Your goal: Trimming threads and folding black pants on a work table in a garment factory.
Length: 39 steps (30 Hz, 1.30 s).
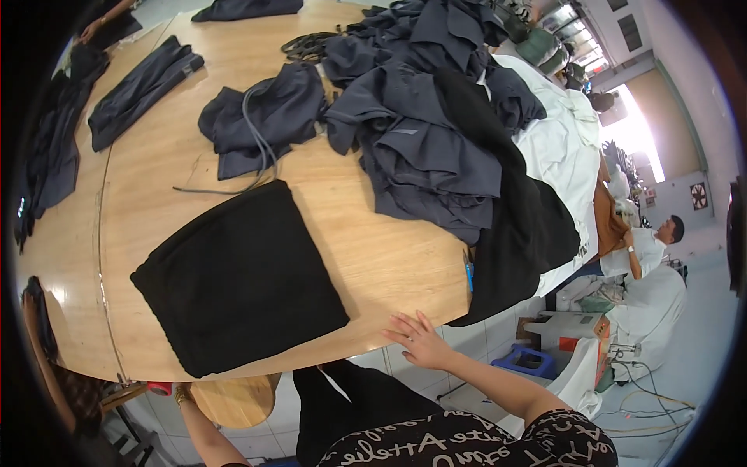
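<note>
My right hand [420, 342] rests on the near edge of the wooden table [389, 272] with its fingers spread and nothing in them. My left hand [184, 387] is low by the table's near edge, close to a small red thing [159, 387]; its fingers are hidden. Between the hands, a folded black garment [241, 284] with a gathered, elastic-looking edge lies flat on the table. Just beyond it are a crumpled dark grey garment [268, 109] and a loose grey cord [261, 132].
A big heap of dark grey garments [428, 156] lies at the far right, beside black cloth [506, 233] and white cloth [556, 148]. A blue-handled tool [468, 272] sits near the right edge. A round wooden stool [237, 398] stands below. Other people work at left and right.
</note>
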Available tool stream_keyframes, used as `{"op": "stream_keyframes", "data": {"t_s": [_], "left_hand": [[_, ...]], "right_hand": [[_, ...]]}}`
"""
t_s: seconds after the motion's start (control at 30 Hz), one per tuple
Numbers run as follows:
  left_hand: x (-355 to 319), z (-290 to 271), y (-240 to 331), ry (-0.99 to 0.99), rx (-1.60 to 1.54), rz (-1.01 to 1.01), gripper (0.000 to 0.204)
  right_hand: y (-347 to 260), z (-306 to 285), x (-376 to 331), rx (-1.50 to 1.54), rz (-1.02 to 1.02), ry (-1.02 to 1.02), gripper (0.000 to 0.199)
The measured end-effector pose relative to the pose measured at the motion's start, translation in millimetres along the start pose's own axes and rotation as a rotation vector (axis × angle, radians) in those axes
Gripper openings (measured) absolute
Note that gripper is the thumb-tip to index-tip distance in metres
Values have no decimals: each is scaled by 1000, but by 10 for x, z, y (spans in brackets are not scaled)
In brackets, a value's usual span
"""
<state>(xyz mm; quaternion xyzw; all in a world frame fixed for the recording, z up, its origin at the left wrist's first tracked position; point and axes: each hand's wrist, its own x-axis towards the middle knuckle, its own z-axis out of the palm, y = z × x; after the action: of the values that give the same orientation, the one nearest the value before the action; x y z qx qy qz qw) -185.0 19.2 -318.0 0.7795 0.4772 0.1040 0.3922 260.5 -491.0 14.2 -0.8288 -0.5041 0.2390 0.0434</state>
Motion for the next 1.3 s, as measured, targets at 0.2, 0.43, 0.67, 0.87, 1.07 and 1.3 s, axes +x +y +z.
{"op": "stream_keyframes", "data": {"t_s": [0.2,0.43,0.67,0.87,1.07,1.3], "left_hand": [[-818,-133,205,109,762,-47,71],[-583,-1111,4063,-1301,-252,-5,45],[1189,-1223,4379,-79,-46,360,80],[1031,-1007,4435,-765,60,-165,91],[249,-291,4241,-595,-335,-27,90],[-192,-125,4445,-385,-533,-398,67]], "right_hand": [[-269,-191,208,181,90,11,68],[-759,-273,597,1248,522,98,48],[-1400,-19,1368,2218,593,-191,48],[-835,-428,1709,1660,684,507,50],[-176,-593,1658,1198,529,435,60],[1507,-1471,77,202,772,1251,66]]}}
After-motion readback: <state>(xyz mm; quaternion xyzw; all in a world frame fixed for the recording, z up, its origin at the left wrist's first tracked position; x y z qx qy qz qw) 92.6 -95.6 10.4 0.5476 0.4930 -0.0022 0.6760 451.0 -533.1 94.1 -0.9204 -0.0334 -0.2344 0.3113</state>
